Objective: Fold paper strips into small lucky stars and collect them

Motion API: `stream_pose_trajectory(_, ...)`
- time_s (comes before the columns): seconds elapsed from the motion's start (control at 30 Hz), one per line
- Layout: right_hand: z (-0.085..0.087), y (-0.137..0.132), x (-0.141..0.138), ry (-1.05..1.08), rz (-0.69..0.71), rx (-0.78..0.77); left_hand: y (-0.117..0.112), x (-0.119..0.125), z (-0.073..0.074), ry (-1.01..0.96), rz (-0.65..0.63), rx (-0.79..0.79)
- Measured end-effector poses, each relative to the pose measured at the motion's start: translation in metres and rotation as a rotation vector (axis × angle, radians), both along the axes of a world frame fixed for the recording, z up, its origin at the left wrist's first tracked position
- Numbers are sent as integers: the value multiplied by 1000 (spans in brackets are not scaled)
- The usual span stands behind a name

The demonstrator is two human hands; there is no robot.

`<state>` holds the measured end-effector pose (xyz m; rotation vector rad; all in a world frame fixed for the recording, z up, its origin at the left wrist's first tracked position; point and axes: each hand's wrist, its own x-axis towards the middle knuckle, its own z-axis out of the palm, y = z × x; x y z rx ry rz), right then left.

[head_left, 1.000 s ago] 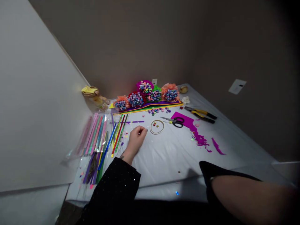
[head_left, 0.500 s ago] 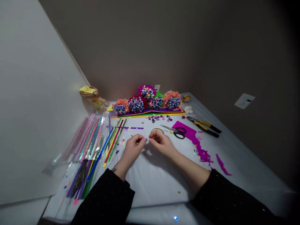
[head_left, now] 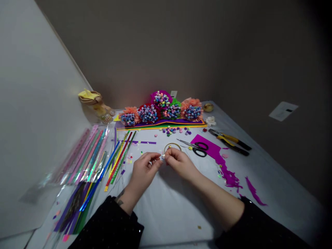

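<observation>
I'd call this a craft corner in a plain room, perhaps in a home: a sheet-covered table (head_left: 168, 214) against bare walls (head_left: 166, 45), a wall plate (head_left: 284, 111) beside it, with scissors (head_left: 192, 145), pliers (head_left: 222, 137), cut magenta paper (head_left: 213, 149), shiny strips (head_left: 118, 161) and bright bouquets (head_left: 147, 113) spread about.

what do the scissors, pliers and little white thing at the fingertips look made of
Scissors: metal blades, judging by grey sheen; black handles, probably plastic.
Pliers: dark head, likely metal; yellow and black grips, perhaps plastic or rubber, by their colouring.
Little white thing: too small to tell; perhaps paper or plastic.
</observation>
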<state>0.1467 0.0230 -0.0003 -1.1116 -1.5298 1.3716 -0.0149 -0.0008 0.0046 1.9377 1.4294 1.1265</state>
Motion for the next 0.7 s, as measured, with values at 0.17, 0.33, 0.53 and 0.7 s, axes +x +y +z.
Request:
stream_pose_trajectory(0.17,0,-1,0,16,29,-18,-2,-1,-3,118,-39,242)
stream_pose_trajectory(0.33,-3,1,0,31,65,-49,0,-3,-5,125,-120,301)
stream_pose_trajectory(0.53,-1,1,0,70,83,-92,0,-4,-6,152,-103,300)
stream_pose_trajectory(0.7,-1,-4,0,23,40,5,0,-5,-3,126,-71,239)
